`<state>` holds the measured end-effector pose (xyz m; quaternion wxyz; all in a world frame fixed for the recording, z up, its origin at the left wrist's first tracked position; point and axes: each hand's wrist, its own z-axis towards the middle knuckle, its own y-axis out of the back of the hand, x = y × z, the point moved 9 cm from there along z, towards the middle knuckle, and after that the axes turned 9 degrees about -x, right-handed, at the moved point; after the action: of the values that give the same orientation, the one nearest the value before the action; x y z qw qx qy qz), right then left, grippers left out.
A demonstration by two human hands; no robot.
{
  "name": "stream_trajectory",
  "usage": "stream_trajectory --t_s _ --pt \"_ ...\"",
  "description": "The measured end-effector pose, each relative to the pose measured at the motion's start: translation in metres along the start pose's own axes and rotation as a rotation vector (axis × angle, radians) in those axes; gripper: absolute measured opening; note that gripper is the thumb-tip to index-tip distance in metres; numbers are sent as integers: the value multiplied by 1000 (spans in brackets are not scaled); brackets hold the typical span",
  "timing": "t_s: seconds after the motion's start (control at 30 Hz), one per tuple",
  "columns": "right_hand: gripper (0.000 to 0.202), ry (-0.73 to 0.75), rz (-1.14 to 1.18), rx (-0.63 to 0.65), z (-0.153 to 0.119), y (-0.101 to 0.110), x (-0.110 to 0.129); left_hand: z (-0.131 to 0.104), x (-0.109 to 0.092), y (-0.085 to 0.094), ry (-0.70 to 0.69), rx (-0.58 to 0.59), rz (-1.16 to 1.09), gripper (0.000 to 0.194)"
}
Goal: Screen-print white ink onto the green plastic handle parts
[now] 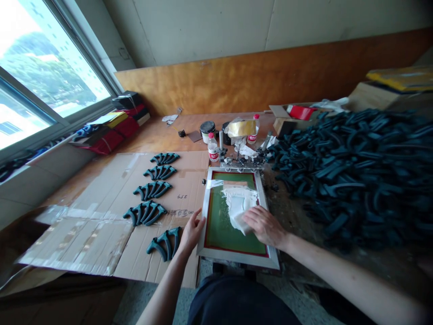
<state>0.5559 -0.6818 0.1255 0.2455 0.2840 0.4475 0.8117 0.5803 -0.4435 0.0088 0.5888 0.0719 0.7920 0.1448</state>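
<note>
Frame [233, 255] is abutting left fingers [195, 222] at 9 o'clock, seemingly for steadiness, grip unclear; right fingers [254, 216] are gripping scraper [238, 214].

Workshop; framed screen [221, 237]; heaped dark parts [358, 167], blurred, seemingly plastic

A brown wooden table [152, 136] is spanning the frame's middle. A flattened cardboard sheet [108, 185] is covering its left side, carrying five rows of dark teal curved parts [146, 214]. A large heap of similar parts [352, 176] is filling the right. Near upper center, a dark-lidded jar [207, 131] and two red-capped bottles [212, 148] are standing. A metal-framed screen [218, 237] is lying at lower center.
</note>
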Motion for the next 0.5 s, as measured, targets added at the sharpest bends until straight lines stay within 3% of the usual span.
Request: stream_trajectory --t_s 0.1,0.17,0.23,0.37,0.43,0.5 --pt "23 -15 33 41 -2 3 -2 0 1 0 3 1 -16 67" --pt "18 -94 28 25 17 11 -18 -1 -4 1 12 5 -33 71" --pt "33 -210 -21 -7 45 21 -41 -5 -16 4 30 14 -68 77" --pt "65 -384 -208 -101 79 58 -87 -17 -62 17 75 44 -179 77" --pt "59 -435 -220 -263 70 87 -107 -20 -95 28 43 25 -207 63" --pt "44 -532 -196 -417 41 107 -128 -17 -131 37 -27 -12 -251 53"
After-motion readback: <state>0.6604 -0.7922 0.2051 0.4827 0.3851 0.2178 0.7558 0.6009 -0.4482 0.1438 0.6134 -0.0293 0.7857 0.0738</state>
